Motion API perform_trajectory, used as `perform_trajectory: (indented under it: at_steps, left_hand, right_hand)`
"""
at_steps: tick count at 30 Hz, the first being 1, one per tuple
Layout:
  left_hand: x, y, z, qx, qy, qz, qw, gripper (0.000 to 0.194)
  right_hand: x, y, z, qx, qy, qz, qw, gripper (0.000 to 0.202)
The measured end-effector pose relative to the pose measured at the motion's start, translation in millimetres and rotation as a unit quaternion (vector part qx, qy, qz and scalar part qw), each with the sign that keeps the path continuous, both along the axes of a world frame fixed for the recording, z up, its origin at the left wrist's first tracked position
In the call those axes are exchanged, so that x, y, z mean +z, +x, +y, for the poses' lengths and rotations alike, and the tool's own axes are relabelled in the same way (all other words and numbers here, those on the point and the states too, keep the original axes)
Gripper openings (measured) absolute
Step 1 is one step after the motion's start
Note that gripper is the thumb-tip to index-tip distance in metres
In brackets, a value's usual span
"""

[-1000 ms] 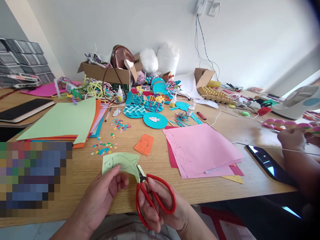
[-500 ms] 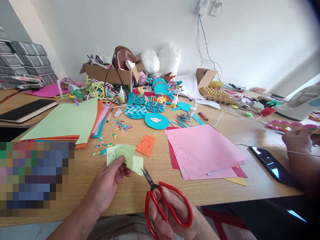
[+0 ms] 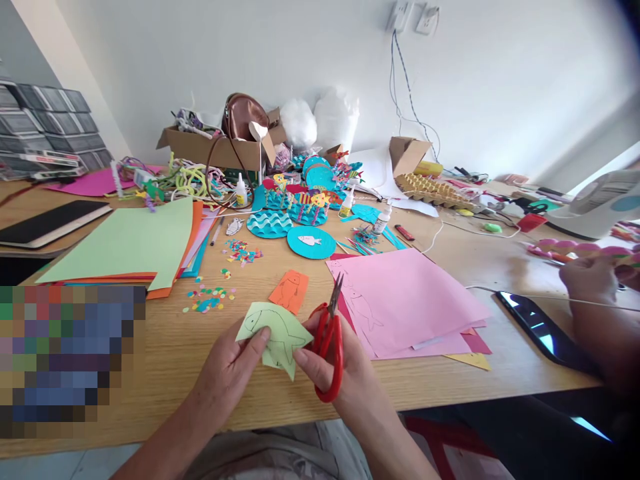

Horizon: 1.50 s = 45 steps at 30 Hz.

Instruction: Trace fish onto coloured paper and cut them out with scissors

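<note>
My left hand (image 3: 233, 363) pinches a pale green piece of paper (image 3: 273, 328) with its thumb on top. A fish outline is drawn on the paper, and its lower part looks folded or doubled. My right hand (image 3: 345, 363) is closed around red-handled scissors (image 3: 330, 340), whose blades look together and point up, away from the paper. Its thumb and fingertips also touch the right tip of the green paper. Just beyond the paper lies an orange paper piece (image 3: 290, 291) with a drawn fish. Pink sheets (image 3: 410, 300) with fish outlines are to the right.
Green sheets (image 3: 120, 243) lie on a coloured paper stack at left. Confetti dots (image 3: 210, 299) and a blue disc (image 3: 311, 243) with a white fish lie ahead. Glue bottles (image 3: 383, 219) stand behind. Another person's hand (image 3: 590, 280) is at right, beside a phone (image 3: 540, 330).
The scissors have turned upward and shifted away from the paper's cut edge. My right hand has come to the green paper's right tip, and my left hand has moved slightly right with the paper.
</note>
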<state>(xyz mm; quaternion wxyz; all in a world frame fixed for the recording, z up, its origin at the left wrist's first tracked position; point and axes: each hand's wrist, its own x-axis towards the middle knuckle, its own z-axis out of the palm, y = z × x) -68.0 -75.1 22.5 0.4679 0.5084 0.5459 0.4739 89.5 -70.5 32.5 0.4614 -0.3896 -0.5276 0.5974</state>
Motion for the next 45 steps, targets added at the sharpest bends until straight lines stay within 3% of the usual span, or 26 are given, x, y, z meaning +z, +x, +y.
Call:
perform_trajectory:
  at_steps: [4, 6, 9, 12, 15, 20, 23, 34, 39, 45]
  left_hand:
    - [6.0, -2, -1, -0.034, 0.003, -0.013, 0.999, 0.02]
    - [6.4, -8, 0, -0.044, 0.007, -0.021, 0.999, 0.018]
    - [4.4, -18, 6, -0.053, 0.031, -0.006, 0.998, 0.014]
    - [1.4, -24, 11, -0.093, 0.054, 0.011, 0.994, 0.008]
    - [1.2, -24, 13, -0.123, 0.063, -0.003, 0.99, 0.023]
    - [6.2, -17, 13, -0.128, -0.044, -0.061, 0.989, 0.043]
    - [8.2, -17, 17, -0.14, -0.054, -0.093, 0.984, 0.047]
    - [8.0, -16, 23, -0.12, -0.066, -0.131, 0.982, 0.033]
    - [10.9, -12, 14, -0.106, -0.052, -0.026, 0.993, 0.02]
    - [7.6, -7, 8, -0.126, -0.097, -0.023, 0.987, 0.031]
  right_hand:
    - [5.3, 3, 10, -0.062, 0.021, -0.031, 0.997, 0.024]
    - [13.2, 17, 16, -0.055, 0.037, -0.072, 0.995, 0.021]
    - [28.5, 42, 26, 0.045, 0.059, -0.162, 0.984, 0.016]
    - [42.1, 53, 34, 0.177, 0.065, -0.242, 0.952, 0.017]
    - [50.2, 48, 41, 0.243, 0.086, -0.296, 0.92, 0.018]
    - [51.1, 29, 48, 0.206, 0.165, -0.387, 0.884, 0.01]
    - [47.0, 22, 50, 0.163, 0.205, -0.417, 0.87, 0.013]
    - [20.7, 20, 53, 0.098, 0.078, -0.305, 0.944, 0.018]
    - [7.0, 18, 50, 0.094, 0.024, -0.214, 0.972, 0.021]
    - [0.0, 18, 48, 0.072, -0.021, -0.169, 0.983, 0.026]
